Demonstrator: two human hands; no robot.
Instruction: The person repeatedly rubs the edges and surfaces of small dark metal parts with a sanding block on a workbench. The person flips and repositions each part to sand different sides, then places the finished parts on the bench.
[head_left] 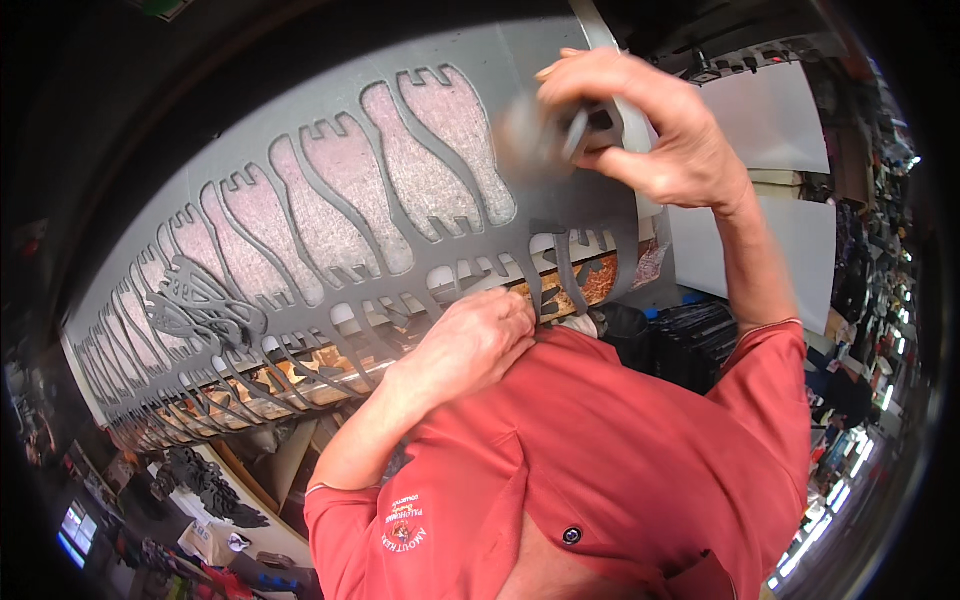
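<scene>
A dark grey sheet (345, 292) with rows of curved, notched cut-outs lies over a work table, and its near edge hangs down in front of me. My left hand (468, 345) rests at this near edge with its fingers curled against the strips. What those fingers pinch, if anything, is hidden. Raised above the right end of the sheet, my right hand (660, 125) is closed round a dark grey piece (578, 130), smeared by motion, so its exact kind cannot be told. A tangled bunch of grey offcut strips (205, 308) lies on the sheet toward the left.
Through the cut-outs a pale pinkish table surface (345, 190) shows. A patterned brown board (598, 282) shows beneath the hanging strips. White panels (765, 255) stand at the right, with a dark bin (627, 335) nearer. A screen (77, 532) glows at the lower left.
</scene>
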